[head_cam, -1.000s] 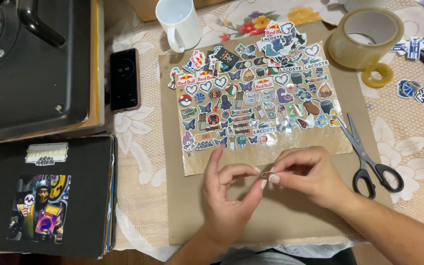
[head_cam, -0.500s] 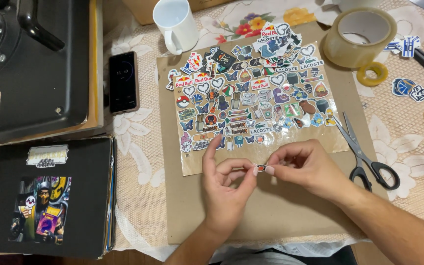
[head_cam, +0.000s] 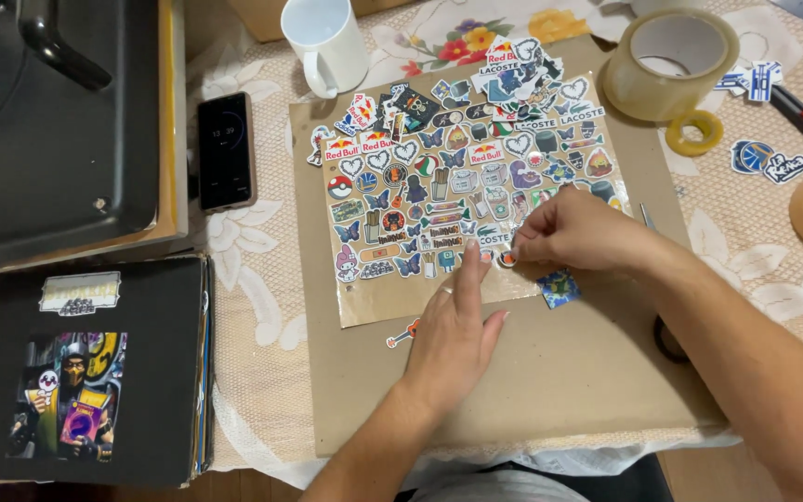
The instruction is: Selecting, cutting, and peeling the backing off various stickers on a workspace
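On the tabletop (head_cam: 253, 372), covered by a lace cloth, a brown cardboard sheet (head_cam: 550, 372) is laid, and on it a clear sheet crowded with stickers (head_cam: 439, 177). The left hand (head_cam: 453, 335) is rested flat below it, index finger extended. The right hand (head_cam: 573, 232) is pinched narrow on a small round sticker (head_cam: 507, 259) at the sheet's lower edge.

My right hand (head_cam: 576, 232) pinches small round sticker (head_cam: 507, 259) at lower edge of sticker sheet (head_cam: 457, 186). My left hand (head_cam: 454, 330) lies flat on brown cardboard (head_cam: 550, 372), index fingertip just beside sticker. White mug (head_cam: 325, 42), tape roll (head_cam: 669, 63) near counter's far edge. Phone (head_cam: 226, 151) left of cardboard. Black album (head_cam: 81, 367) at near left corner.
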